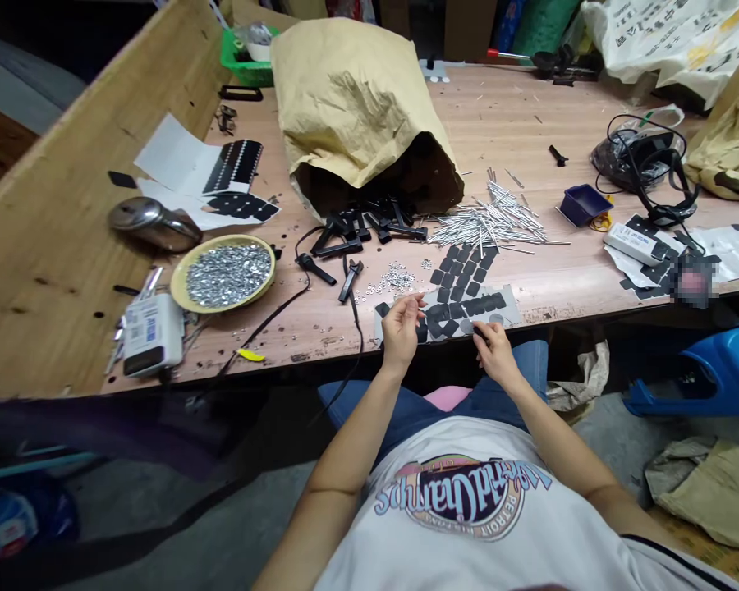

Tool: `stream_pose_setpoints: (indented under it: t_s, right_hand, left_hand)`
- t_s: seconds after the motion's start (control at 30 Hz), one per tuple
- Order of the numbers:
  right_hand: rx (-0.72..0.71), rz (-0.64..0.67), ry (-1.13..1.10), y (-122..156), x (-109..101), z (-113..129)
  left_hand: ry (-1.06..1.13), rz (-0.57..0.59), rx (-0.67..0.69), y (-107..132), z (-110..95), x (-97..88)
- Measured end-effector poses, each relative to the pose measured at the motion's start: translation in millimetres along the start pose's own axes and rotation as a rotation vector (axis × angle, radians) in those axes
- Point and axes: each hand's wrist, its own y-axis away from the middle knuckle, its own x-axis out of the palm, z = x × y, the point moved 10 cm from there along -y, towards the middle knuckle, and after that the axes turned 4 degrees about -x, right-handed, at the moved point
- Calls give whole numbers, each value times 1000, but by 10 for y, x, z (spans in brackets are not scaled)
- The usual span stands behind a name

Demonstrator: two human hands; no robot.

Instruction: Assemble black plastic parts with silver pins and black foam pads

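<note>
Left grip (401, 330): fingers curled, thumb near fingertips; I cannot tell if anything is pinched. Right grip (494, 351): fingers curled nearly closed at the sheet's (511, 304) edge; hold too small to tell. On my tabletop (320, 328), the sheet's black pads (486, 305) lie at left grip's two o'clock, right grip's eleven. Rods (493, 220): right grip's twelve.

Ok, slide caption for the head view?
Left hand and right hand by black patches, near loose metal rods and a paper bag.

White "World Champs" T-shirt (461, 501), blue jeans (533, 369), bare forearms (348, 455)
</note>
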Motion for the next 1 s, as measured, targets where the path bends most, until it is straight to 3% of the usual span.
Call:
stream_pose_setpoints:
  t_s: [0.07,0.13,0.23,0.3,0.37,0.47,0.57,0.67,0.77,0.87,0.93,1.0]
  right_hand:
    - [20,-142,-107,126,-250,-92]
    - [49,-344,-141,326,-647,-286]
    - [242,-594,-147,673,-1203,-852]
    - [465,-622,-143,824,-1399,-1321]
    - [586,-627,-88,861,-1557,-1624]
    - [555,-696,24,753,-1794,-1682]
    - [260,-794,222,474,-1947,-1215]
    - [-209,-739,384,-47,-1705,-428]
    - [-481,-458,460,-818,-1108,188]
    - [-436,-166,703,-1573,-540,471]
    - [-298,-63,828,-1901,-357,509]
    - [-249,-36,882,-2058,-249,603]
  left_hand:
    - [1,-13,-14,-18,39,-9]
    - [-7,-24,-31,-47,90,-20]
    - [-40,-31,-35,-105,139,-9]
    - [-70,-25,-27,-150,150,32]
    - [-112,-6,-10,-200,141,95]
    - [-191,46,34,-283,90,191]
    - [-260,59,81,-373,8,202]
    - [-369,27,98,-455,-65,184]
    - [-514,35,80,-538,-79,237]
    - [-626,26,40,-662,-40,219]
    - [-682,-36,16,-778,-23,107]
    - [-735,-122,-5,-903,-24,-43]
